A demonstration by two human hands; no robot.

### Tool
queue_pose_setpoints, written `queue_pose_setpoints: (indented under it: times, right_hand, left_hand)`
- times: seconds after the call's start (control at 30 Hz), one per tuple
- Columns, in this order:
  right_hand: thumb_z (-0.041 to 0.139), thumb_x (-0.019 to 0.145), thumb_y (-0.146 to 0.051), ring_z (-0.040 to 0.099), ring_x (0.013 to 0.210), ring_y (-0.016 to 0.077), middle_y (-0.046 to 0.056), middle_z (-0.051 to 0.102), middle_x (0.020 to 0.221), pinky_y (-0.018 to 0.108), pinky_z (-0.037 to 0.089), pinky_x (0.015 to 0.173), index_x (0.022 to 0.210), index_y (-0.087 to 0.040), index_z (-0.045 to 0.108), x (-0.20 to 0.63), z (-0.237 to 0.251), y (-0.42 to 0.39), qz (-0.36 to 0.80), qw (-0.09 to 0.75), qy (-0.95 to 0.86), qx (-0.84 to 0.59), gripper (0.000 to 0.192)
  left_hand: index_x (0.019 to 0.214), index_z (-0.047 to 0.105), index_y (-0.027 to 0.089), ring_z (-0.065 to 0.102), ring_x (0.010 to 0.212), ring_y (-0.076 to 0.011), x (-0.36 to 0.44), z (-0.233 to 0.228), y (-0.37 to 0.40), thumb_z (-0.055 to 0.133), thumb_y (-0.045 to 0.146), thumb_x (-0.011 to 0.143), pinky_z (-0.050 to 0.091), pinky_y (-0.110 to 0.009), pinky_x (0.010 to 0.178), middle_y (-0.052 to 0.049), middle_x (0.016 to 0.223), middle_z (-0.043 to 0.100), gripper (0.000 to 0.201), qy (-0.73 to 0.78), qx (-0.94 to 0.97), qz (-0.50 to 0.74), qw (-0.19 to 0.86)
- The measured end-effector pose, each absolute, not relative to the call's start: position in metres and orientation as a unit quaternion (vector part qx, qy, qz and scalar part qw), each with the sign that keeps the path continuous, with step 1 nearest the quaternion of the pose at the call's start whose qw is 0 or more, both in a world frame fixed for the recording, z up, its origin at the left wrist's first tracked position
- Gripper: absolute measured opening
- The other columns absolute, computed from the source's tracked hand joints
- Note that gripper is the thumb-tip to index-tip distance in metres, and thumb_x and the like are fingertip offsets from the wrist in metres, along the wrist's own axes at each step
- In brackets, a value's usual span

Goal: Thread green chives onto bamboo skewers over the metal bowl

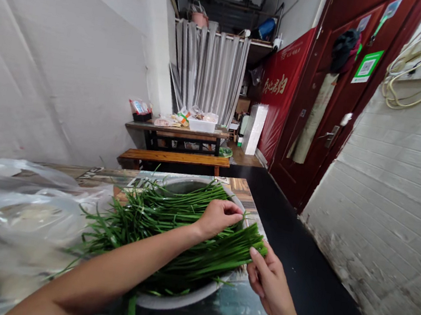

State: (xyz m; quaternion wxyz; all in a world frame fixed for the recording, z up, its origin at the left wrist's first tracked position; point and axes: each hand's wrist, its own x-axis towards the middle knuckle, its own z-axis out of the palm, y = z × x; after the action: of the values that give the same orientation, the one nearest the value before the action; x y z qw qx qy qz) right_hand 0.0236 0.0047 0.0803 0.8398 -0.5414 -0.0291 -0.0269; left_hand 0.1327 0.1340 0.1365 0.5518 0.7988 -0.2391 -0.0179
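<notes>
I see a heap of garlic chives [168, 225] lying in a wide metal basin [175, 301] on the worktop [229, 304], their long axis running from far left to near right, cut ends pointing towards my right. My left hand [219, 217] rests curled on top of the bundle — gripping a few stalks, I think, though the fingers hide it. My right hand [269, 278] pinches the end of the bunch at the basin's right rim, and is the nearer. A clear plastic bag [5, 215] sits to the left.
</notes>
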Motion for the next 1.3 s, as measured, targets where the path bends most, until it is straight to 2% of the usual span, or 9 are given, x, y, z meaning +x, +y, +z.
queue_pose_setpoints:
  times: [0.57,0.73,0.87,0.97,1.13,1.3]
  right_hand:
    - [0.053,0.084,-0.034,0.015,0.030,0.0018,-0.011,0.039,0.041,0.011,0.012,0.026,0.105,-0.018,0.045,0.024,0.079,0.004,-0.024,0.842,-0.029,-0.539,0.028]
    - [0.054,0.083,-0.034,0.014,0.030,0.0017,-0.011,0.039,0.040,0.010,0.011,0.026,0.106,-0.019,0.045,0.024,0.078,0.005,-0.026,0.846,-0.022,-0.532,0.029]
    - [0.054,0.082,-0.034,0.014,0.030,0.0017,-0.012,0.038,0.040,0.010,0.012,0.026,0.112,-0.019,0.045,0.024,0.078,0.006,-0.038,0.851,-0.017,-0.524,0.034]
    - [0.055,0.082,-0.032,0.014,0.030,0.0014,-0.012,0.037,0.040,0.010,0.012,0.027,0.117,-0.019,0.043,0.023,0.077,0.006,-0.043,0.854,-0.023,-0.517,0.040]
    - [0.055,0.083,-0.030,0.014,0.031,0.0013,-0.012,0.036,0.039,0.011,0.012,0.028,0.121,-0.019,0.041,0.019,0.074,0.007,-0.058,0.859,-0.018,-0.508,0.042]
    - [0.056,0.083,-0.029,0.016,0.032,0.0015,-0.011,0.035,0.040,0.010,0.013,0.029,0.120,-0.020,0.044,0.018,0.071,0.011,-0.067,0.863,-0.011,-0.501,0.040]
  left_hand:
    - [0.073,0.068,0.010,0.054,0.058,-0.0102,0.128,0.135,0.132,0.059,0.024,0.068,0.042,-0.019,0.057,-0.003,0.066,0.065,0.017,-0.259,0.807,0.028,0.529]
    - [0.074,0.069,0.011,0.057,0.063,-0.0116,0.124,0.136,0.132,0.058,0.022,0.069,0.044,-0.020,0.062,-0.004,0.070,0.067,0.016,-0.294,0.805,0.025,0.514]
    - [0.075,0.069,0.012,0.059,0.069,-0.0124,0.119,0.134,0.133,0.057,0.021,0.070,0.044,-0.020,0.068,-0.004,0.075,0.068,0.016,-0.345,0.794,0.009,0.501]
    - [0.079,0.069,0.012,0.060,0.068,-0.0123,0.119,0.132,0.139,0.056,0.022,0.071,0.045,-0.019,0.065,-0.004,0.075,0.068,0.018,-0.348,0.797,-0.031,0.493]
    - [0.075,0.070,0.012,0.058,0.062,-0.0117,0.125,0.132,0.164,0.058,0.021,0.067,0.043,-0.019,0.060,-0.003,0.069,0.067,0.017,-0.363,0.830,-0.088,0.414]
    - [0.076,0.068,0.010,0.055,0.058,-0.0102,0.124,0.130,0.171,0.061,0.026,0.066,0.043,-0.019,0.057,-0.003,0.067,0.065,0.020,-0.253,0.825,-0.088,0.497]
